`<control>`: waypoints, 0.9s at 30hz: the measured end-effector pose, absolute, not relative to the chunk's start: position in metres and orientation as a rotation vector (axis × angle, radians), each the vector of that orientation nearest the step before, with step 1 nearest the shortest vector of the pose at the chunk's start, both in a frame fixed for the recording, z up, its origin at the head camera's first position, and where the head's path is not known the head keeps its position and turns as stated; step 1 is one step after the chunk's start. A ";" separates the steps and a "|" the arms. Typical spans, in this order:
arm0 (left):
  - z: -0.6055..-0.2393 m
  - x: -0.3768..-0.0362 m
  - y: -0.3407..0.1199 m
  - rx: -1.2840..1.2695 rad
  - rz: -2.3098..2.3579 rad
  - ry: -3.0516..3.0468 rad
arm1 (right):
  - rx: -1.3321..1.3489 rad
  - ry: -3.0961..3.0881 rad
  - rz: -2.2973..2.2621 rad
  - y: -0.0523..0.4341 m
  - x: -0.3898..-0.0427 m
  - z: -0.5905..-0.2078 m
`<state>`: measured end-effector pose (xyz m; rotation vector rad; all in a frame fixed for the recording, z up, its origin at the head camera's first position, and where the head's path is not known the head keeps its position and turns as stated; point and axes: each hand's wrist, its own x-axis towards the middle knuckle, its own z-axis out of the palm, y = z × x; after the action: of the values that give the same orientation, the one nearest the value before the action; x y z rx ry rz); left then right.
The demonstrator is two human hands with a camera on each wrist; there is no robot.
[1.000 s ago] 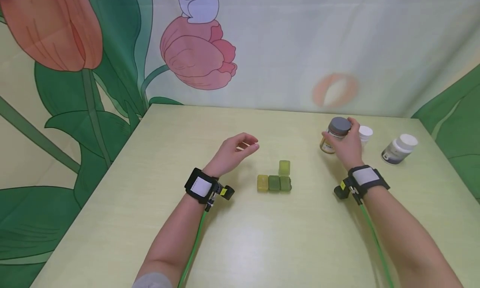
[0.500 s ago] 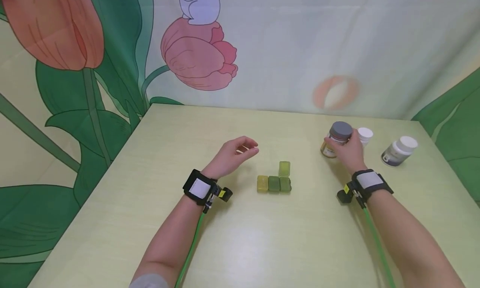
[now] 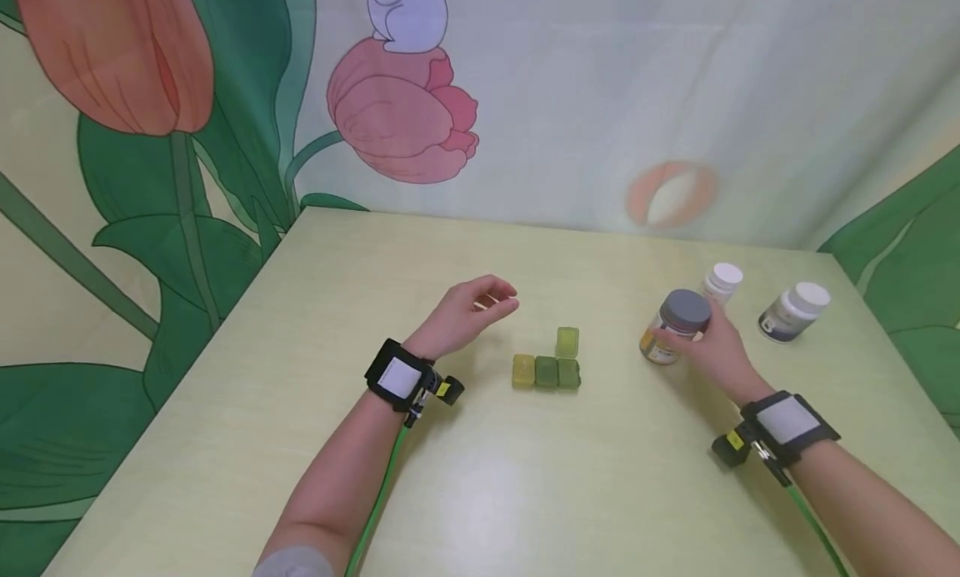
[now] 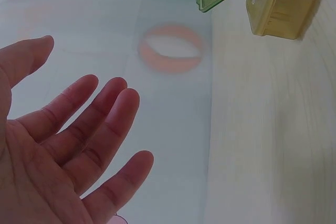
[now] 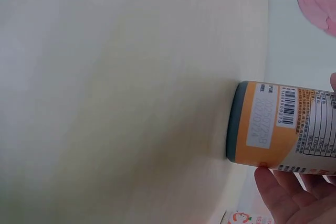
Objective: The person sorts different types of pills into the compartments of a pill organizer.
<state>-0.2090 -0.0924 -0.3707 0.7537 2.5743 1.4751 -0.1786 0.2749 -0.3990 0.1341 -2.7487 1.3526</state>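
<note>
My right hand grips a supplement bottle with a grey lid, thumb on one side and fingers on the other. An orange-and-white label with a barcode shows on that bottle in the right wrist view. Whether its base touches the table I cannot tell. To the left, my left hand hovers with relaxed, spread fingers and holds nothing. Between the hands lies a small pill box with a yellow section and green sections; the rightmost green lid is flipped up. The left wrist view shows the yellow section close.
Behind the gripped bottle stands a small white bottle. Another white-capped bottle is farther right. The pale wooden table ends at a printed flower curtain at the back. Green cables trail from both wrist cameras.
My right hand has brought the grey-lidded bottle nearer to me, away from the small white bottle. My left hand and the pill box have stayed nearly still; the head view has shifted slightly.
</note>
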 end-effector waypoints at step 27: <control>-0.372 -0.209 -0.098 0.725 1.465 2.591 | 0.666 -2.751 1.525 0.190 -0.086 -0.402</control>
<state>-0.2092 -0.0981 -0.3718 0.7251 2.5909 1.4649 -0.0862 0.1903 -0.4021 0.6661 -2.7511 1.5247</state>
